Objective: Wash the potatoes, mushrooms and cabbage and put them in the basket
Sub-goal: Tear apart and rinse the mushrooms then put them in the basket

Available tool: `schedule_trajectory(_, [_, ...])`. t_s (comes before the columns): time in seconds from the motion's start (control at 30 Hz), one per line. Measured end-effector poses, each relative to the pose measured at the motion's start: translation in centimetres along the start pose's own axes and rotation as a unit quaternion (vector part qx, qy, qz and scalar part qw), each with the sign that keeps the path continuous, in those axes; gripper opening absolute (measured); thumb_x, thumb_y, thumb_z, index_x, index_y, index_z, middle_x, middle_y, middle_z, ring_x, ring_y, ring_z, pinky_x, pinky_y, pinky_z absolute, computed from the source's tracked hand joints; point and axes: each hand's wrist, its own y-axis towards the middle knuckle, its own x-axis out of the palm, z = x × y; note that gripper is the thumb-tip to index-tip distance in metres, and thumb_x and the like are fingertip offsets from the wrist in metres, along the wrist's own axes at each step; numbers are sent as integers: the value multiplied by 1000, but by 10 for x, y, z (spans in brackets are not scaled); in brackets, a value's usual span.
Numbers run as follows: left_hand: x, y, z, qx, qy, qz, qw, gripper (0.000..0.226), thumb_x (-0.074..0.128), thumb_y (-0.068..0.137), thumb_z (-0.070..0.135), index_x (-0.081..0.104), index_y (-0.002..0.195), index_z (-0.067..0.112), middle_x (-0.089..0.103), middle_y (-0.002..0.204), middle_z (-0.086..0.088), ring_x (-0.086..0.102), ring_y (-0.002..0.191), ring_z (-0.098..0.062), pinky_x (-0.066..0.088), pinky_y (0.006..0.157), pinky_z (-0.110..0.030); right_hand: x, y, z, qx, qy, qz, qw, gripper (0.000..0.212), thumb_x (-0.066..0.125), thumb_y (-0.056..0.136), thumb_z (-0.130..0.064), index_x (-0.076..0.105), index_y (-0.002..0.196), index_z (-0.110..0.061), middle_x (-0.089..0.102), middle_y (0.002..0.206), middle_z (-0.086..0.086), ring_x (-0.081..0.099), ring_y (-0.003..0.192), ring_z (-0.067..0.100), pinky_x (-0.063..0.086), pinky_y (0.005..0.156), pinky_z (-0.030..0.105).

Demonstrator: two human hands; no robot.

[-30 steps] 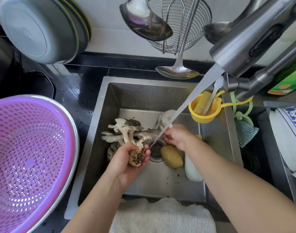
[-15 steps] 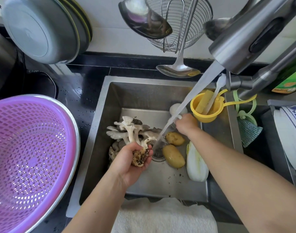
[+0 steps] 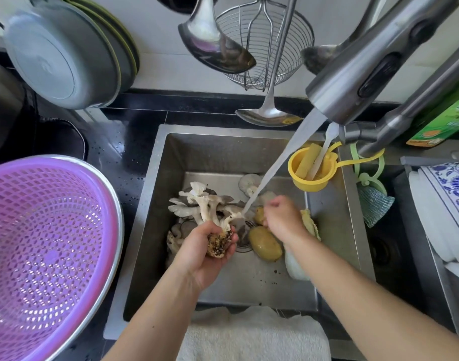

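My left hand (image 3: 201, 252) grips the dirty root end of an oyster mushroom cluster (image 3: 204, 201) over the sink (image 3: 223, 152), beside the drain. Water from the faucet (image 3: 366, 74) falls on the cluster's right side. My right hand (image 3: 283, 220) hovers just right of the stream with curled fingers, blurred, and its palm is hidden. Two potatoes lie by the drain, a large one (image 3: 264, 243) and a small one (image 3: 259, 214) partly under my right hand. The cabbage (image 3: 296, 268) lies under my right forearm. A loose mushroom piece (image 3: 249, 181) sits at the sink's back. The purple basket (image 3: 53, 230) stands at the left.
A yellow strainer cup (image 3: 311, 173) hangs on the sink's right wall. Ladles and a wire skimmer (image 3: 264, 45) hang above the back edge. Metal basins (image 3: 64, 56) lean at the back left. A white towel (image 3: 249, 334) lies along the front edge. Stacked plates (image 3: 442, 209) stand at the right.
My right hand went to the back of the sink, left a mushroom piece there, and came back toward the stream. My left hand kept its hold on the cluster.
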Motion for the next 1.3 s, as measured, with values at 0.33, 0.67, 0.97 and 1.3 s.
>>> schedule_trajectory(0.33, [-3, -9, -18, 42, 54, -13, 998, 28, 49, 92, -4, 74, 106, -2, 75, 95, -15, 72, 70, -17, 51, 68, -31, 56, -67, -2, 60, 246, -93, 963, 25, 69, 89, -46, 80, 97, -25, 80, 91, -5, 75, 92, 19, 60, 92, 47])
schedule_trajectory(0.67, [-21, 3, -13, 41, 10, -56, 998, 43, 51, 91, 2, 66, 130, -9, 70, 117, -20, 62, 96, -23, 45, 80, -33, 47, -67, -1, 100, 406, -136, 898, 14, 67, 98, -20, 76, 101, -11, 78, 94, 8, 70, 79, 16, 51, 69, 32])
schedule_trajectory(0.97, [-31, 9, -10, 56, 28, -59, 996, 40, 52, 91, -1, 70, 126, -4, 71, 116, -19, 63, 98, -23, 48, 84, -34, 42, -68, -1, 85, 408, -166, 894, 27, 63, 102, -33, 75, 110, -10, 79, 104, 10, 74, 94, 22, 57, 76, 34])
schedule_trajectory(1.3, [-19, 8, -5, 38, 23, -75, 996, 32, 52, 89, -2, 74, 113, -4, 72, 107, -18, 66, 87, -20, 48, 83, -33, 45, -59, 1, 67, 372, -102, 920, 16, 59, 103, -10, 73, 107, -4, 77, 107, 16, 70, 91, 25, 60, 90, 44])
